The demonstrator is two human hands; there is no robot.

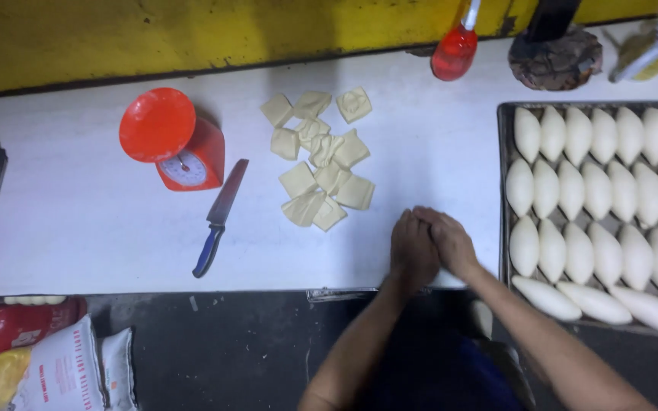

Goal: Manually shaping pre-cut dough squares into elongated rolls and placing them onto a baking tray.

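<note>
Near the table's front edge, the left hand and right hand pressed together, fingers flat, seemingly rolling a dough piece hidden beneath; cut dough squares lay near. Next probably: the tray.

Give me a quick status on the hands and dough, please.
Left hand and right hand pressed together on the table, contents hidden. Cut dough pieces untouched. Nothing between.

A red kitchen scale stands at upper left, with a blue-handled knife just right of it. A red bottle stands at top centre, sacks at lower left.
</note>
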